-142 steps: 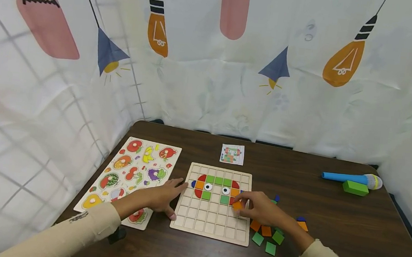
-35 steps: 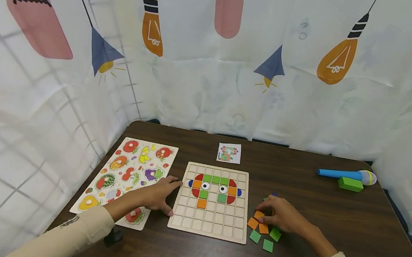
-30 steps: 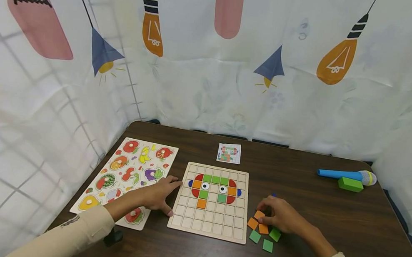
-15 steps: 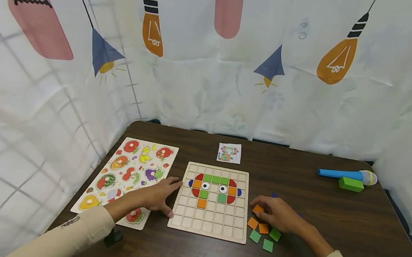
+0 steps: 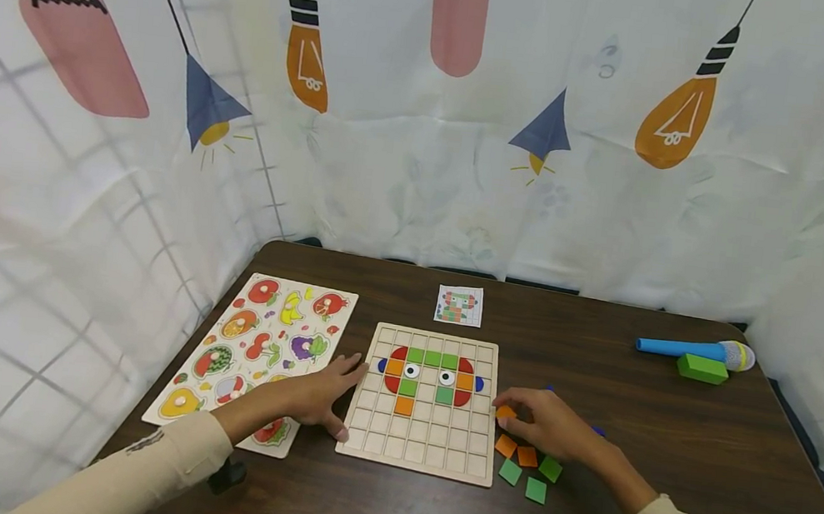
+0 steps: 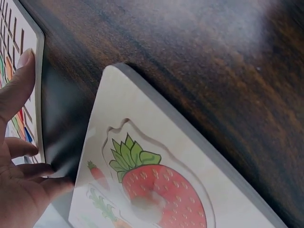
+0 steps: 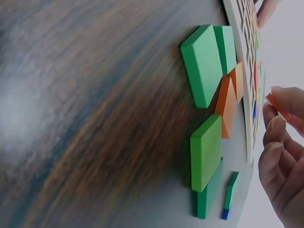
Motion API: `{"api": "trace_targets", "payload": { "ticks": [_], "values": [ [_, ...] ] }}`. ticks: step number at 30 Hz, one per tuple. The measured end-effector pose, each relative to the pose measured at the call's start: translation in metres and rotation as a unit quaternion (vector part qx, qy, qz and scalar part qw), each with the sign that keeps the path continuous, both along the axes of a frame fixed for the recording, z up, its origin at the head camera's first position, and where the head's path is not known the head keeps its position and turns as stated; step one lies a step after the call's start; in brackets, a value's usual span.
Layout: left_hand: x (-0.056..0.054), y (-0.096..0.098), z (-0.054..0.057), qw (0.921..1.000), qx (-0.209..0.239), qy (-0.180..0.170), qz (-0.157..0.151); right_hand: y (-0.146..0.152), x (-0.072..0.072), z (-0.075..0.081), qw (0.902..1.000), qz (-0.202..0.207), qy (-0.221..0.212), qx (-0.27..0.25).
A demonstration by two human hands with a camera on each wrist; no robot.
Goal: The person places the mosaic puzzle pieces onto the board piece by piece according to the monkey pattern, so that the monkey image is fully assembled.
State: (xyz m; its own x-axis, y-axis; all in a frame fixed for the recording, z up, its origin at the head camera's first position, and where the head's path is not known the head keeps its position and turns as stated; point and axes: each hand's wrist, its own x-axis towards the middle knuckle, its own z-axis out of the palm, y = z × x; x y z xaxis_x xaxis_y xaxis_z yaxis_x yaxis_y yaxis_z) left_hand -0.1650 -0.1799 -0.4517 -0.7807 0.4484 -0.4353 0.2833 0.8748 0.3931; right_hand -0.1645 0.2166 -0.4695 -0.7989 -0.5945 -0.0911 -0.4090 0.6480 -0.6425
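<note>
Beside the right edge of the gridded board (image 5: 414, 450), the right hand (image 5: 548, 425) pinches an orange tile (image 7: 279, 107) between thumb and fingers; the tile looks thin and plain, seen nearly edge-on from the right wrist. Pale wood forms the board, ruled into square cells. Its upper part carries red rounded pieces (image 5: 391, 384), green squares (image 5: 432, 358), orange squares (image 5: 404, 406), two white eye tiles (image 5: 412, 370) with dark pupils, and blue half-rounds (image 5: 479, 384) at either side. At the board's left edge is the left hand (image 5: 318, 394), fingers spread. Loose green tiles (image 5: 535, 490) and loose orange tiles (image 5: 506, 445) lie on the dark surface (image 5: 570, 332).
</note>
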Motion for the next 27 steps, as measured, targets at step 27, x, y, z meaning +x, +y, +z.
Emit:
{"api": "trace_targets", "payload": {
  "ticks": [27],
  "values": [
    [-0.008,-0.001,0.001,0.9993,0.030,0.011,0.018,-0.030,0.002,0.004,0.9985,0.022,-0.010,-0.050]
  ]
}}
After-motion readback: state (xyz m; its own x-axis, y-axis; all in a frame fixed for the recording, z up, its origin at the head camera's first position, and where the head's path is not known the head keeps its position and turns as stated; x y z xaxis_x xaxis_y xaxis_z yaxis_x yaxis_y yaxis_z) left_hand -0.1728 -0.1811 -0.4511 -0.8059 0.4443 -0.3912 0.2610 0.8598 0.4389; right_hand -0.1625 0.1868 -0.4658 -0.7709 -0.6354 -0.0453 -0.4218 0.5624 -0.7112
